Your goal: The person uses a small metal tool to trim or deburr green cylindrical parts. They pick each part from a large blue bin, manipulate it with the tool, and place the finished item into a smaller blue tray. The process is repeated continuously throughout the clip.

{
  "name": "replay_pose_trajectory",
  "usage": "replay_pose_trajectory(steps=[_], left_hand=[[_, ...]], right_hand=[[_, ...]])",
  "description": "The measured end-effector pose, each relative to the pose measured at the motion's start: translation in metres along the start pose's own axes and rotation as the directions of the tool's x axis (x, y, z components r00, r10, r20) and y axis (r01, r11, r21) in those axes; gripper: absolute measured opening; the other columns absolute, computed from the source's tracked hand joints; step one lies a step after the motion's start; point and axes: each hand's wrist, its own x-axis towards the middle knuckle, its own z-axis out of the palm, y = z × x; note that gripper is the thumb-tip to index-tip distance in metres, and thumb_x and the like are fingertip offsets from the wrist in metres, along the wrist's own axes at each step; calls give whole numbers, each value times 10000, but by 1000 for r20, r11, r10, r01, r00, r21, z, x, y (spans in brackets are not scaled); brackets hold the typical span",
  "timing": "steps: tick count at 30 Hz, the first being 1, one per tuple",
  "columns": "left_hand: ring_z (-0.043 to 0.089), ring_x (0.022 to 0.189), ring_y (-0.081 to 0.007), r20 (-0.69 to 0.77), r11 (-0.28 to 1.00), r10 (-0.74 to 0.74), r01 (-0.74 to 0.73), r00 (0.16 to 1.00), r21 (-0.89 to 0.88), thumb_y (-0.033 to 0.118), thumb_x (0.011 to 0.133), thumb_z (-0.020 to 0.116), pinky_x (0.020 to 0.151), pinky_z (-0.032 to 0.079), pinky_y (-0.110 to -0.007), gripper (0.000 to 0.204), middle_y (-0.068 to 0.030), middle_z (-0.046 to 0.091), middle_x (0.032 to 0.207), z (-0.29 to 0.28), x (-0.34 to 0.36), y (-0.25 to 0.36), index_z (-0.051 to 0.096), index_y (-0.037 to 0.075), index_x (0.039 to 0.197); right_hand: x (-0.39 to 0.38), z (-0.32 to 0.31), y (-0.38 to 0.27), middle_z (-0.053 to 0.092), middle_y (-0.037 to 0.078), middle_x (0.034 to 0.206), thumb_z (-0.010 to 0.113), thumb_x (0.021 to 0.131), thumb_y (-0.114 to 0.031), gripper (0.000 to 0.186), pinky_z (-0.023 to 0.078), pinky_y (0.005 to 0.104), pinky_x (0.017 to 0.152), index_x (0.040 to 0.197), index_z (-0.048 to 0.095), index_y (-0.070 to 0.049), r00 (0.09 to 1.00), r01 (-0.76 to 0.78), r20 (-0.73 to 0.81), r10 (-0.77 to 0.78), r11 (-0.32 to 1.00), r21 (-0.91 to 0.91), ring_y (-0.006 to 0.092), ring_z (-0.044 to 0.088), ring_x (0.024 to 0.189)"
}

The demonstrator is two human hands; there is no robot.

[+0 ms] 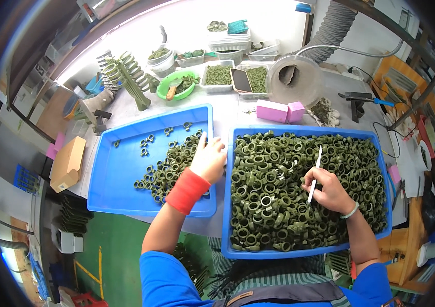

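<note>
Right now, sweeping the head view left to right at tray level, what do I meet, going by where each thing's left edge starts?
Brown cardboard box → left blue tray → red wristband → left hand → right blue tray, filled with green rings → right hand, holding a slim white stick.

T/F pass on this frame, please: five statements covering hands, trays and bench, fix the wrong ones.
1. The right hand holds a slim white pen-like tool over the right blue tray. True.
2. The red wristband is on the right arm. False: it is on the left arm.
3. The left blue tray holds more green rings than the right one. False: the right one is far fuller.
4. Two pink blocks sit behind the right blue tray. True.
5. The phone lies inside the green bowl. False: it lies outside, to the bowl's right.
</note>
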Motion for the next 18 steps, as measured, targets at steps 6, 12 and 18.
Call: replay_pose_trajectory(steps=[6, 12, 18], left_hand=[[438, 1373, -317, 245, 961, -81, 11, 966, 275, 183, 769, 625, 1178, 123, -720, 250, -108, 654, 1174, 9, 9, 11, 773, 102, 952], [528, 1248, -293, 427, 972, -192, 110, 883, 209, 175, 864, 578, 1185, 101, -705, 250, -85, 681, 1133, 7, 27, 11, 762, 120, 1023], [466, 1356, -315, 33, 977, -190, 186, 981, 107, 110, 805, 640, 1191, 119, -690, 231, -136, 605, 1250, 1, 4, 5, 728, 56, 1012]], right_hand=[[-2, -2, -3, 625, 102, 829, 669, 824, 26, 146, 517, 371, 740, 901, 555, -21, 1000, 11, 2, -11, 1000, -6, 271, 640, 806], [-4, -2, -1, 632, 107, 838, 673, 827, 21, 142, 524, 365, 739, 897, 555, -16, 1000, 20, -5, -20, 1000, 3, 264, 651, 801], [-4, -4, -1, 634, 98, 825, 679, 826, 12, 142, 523, 367, 741, 897, 561, -22, 1000, 29, -2, -29, 1000, 6, 267, 645, 797]])
